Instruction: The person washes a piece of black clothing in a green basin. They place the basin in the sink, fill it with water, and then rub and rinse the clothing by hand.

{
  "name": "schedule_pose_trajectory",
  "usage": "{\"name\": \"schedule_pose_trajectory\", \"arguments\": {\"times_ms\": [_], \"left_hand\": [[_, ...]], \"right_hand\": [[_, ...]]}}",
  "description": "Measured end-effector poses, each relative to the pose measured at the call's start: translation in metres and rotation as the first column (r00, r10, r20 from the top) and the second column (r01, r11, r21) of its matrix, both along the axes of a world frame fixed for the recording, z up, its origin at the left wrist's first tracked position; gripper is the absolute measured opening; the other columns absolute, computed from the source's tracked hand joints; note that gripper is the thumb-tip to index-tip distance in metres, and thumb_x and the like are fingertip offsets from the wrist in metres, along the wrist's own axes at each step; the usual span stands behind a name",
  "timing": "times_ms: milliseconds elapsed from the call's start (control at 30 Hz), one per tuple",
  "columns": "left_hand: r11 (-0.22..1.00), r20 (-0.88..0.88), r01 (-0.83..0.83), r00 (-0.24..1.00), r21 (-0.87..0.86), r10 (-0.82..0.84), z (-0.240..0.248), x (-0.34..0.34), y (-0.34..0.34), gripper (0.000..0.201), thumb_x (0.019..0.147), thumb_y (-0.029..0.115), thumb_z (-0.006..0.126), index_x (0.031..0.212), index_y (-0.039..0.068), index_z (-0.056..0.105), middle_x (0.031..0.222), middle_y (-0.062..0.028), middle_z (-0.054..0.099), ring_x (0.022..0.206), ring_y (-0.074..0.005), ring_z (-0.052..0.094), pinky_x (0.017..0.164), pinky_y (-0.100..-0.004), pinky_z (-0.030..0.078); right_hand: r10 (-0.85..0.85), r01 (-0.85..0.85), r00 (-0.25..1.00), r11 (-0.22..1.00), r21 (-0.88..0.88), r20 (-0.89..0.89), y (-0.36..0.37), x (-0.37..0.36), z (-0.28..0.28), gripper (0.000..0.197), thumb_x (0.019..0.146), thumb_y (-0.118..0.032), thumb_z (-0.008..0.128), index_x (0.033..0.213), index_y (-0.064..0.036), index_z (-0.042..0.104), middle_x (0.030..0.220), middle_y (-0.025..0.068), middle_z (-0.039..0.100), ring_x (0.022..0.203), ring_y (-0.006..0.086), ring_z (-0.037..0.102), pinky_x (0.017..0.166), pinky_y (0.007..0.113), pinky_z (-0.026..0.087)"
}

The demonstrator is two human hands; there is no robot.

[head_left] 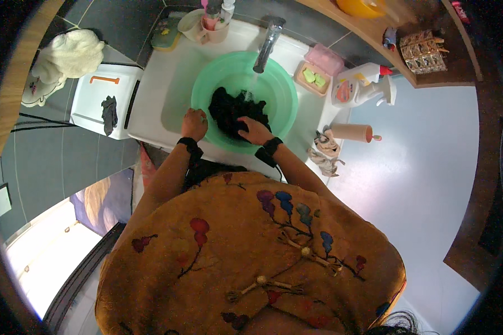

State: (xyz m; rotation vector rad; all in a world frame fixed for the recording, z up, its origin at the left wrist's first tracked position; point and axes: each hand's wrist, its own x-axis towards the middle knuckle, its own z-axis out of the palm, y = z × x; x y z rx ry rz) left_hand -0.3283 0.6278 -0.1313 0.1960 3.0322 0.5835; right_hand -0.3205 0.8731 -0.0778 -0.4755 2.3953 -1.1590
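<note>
Fingers [246, 124] of the right hand [255, 132] pressing down flat on the dark cloth [235, 111], spread rather than clenched; cannot tell whether any fold is being pinched beneath them. Left hand [194, 123] curling over the near rim of the green basin [279, 89], knuckles bent, seemingly gripping the edge just beside the cloth. Both wrists wearing dark bands, forearms reaching up from an ochre garment printed with coloured balloons.

Washing judged to be in its early or middle stretch: cloth already lying bunched and soaked-looking in the basin, water running in a thin stream from the tap [267, 44] straight above it, no suds showing clearly, so rinsing and wringing apparently remaining. Cloth looking black, crumpled into a loose heap, filling the middle of the basin and sitting low in it, likely heavy and limp when lifted.

Basin resting inside the white sink [167, 89]. Sitting just right of it, a pink soap dish [318, 70] holding green pieces, and a white spray bottle [360, 86] beyond that. Lying on the ledge nearby, a pale cylinder [352, 132] and a crumpled beige rag [325, 149]. Standing to the left, a white bin [98, 95] with another dark rag on its lid.
</note>
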Motion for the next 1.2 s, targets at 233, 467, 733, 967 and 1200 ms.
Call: {"name": "schedule_pose_trajectory", "arguments": {"times_ms": [233,467,733,967,1200], "left_hand": [[0.998,-0.151,0.033,0.988,0.062,-0.023,0.01,0.003,0.005,0.009,0.065,0.008,0.053,0.074,0.006,0.053,0.079,-0.0168,0.048,0.08,-0.0329,0.049,0.07,-0.0413,0.041],[0.991,-0.082,-0.066,0.994,0.12,0.076,0.023,0.005,0.004,0.009,0.064,0.008,0.055,0.072,0.008,0.052,0.079,-0.0144,0.049,0.076,-0.0318,0.05,0.067,-0.0404,0.042],[0.966,0.011,-0.132,0.991,0.222,0.133,0.037,0.006,0.006,0.01,0.065,0.007,0.055,0.074,0.006,0.051,0.08,-0.0149,0.049,0.078,-0.0321,0.049,0.07,-0.0401,0.041],[0.968,-0.014,-0.126,0.991,0.218,0.132,0.029,0.005,0.008,0.01,0.066,0.006,0.054,0.075,0.005,0.051,0.082,-0.0159,0.049,0.079,-0.0326,0.049,0.071,-0.0406,0.041],[0.983,-0.054,-0.066,0.996,0.171,0.076,0.011,0.004,0.001,0.008,0.066,0.006,0.053,0.073,0.006,0.051,0.082,-0.0157,0.049,0.079,-0.032,0.049,0.071,-0.0402,0.041]], "right_hand": [[-0.217,0.224,0.937,0.975,-0.006,-0.275,0.041,-0.053,0.1,0.032,0.073,-0.012,0.053,0.105,-0.007,0.047,0.1,0.0141,0.052,0.08,0.0261,0.055,0.071,0.034,0.044],[-0.236,0.334,0.697,0.942,0.016,-0.677,0.032,-0.14,0.143,0.065,0.069,-0.004,0.056,0.125,-0.0059,0.024,0.13,0.0177,0.026,0.088,0.0268,0.054,0.073,0.032,0.044],[-0.09,0.269,0.77,0.944,0.193,-0.632,0.021,-0.15,0.156,0.078,0.068,-0.005,0.058,0.13,-0.009,0.012,0.134,0.0152,0.018,0.089,0.0245,0.055,0.068,0.031,0.047],[-0.121,0.29,0.779,0.939,0.183,-0.615,0.021,-0.148,0.154,0.078,0.067,-0.004,0.059,0.13,-0.0095,0.013,0.134,0.0136,0.019,0.084,0.0224,0.057,0.064,0.03,0.048],[-0.125,0.302,0.768,0.935,0.184,-0.628,0.017,-0.149,0.152,0.077,0.065,-0.006,0.059,0.129,-0.0075,0.015,0.134,0.0128,0.017,0.083,0.0275,0.056,0.06,0.033,0.048]]}}
